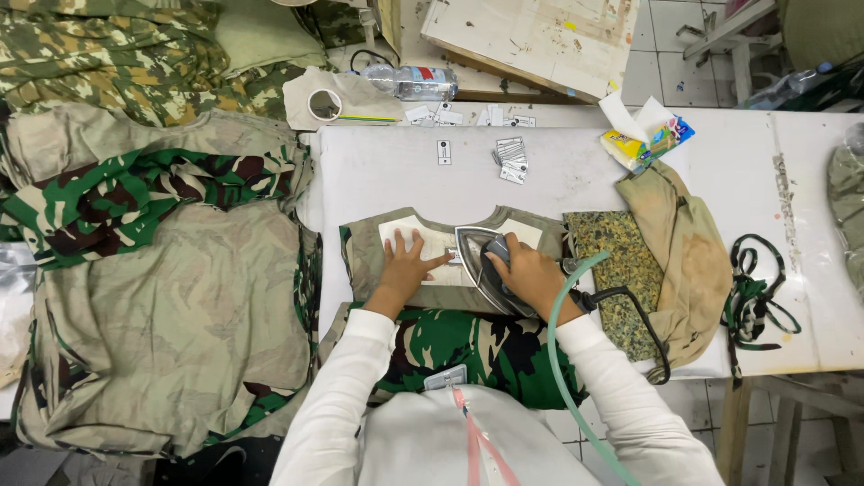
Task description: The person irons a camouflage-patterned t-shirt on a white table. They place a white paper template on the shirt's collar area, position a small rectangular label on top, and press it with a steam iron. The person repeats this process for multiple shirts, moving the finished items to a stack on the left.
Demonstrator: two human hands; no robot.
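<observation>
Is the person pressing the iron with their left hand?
No, the right hand grips the iron, while the left hand lies flat on the garment piece beside it.

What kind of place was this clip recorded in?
Probably a garment workshop's pressing station: the right hand grips a steam iron on a camouflage garment, with fabric piles alongside and small paper tags on the white table.

Garment workshop: iron (pixel 481 261), camouflage fabric piles (pixel 153 270)
</observation>
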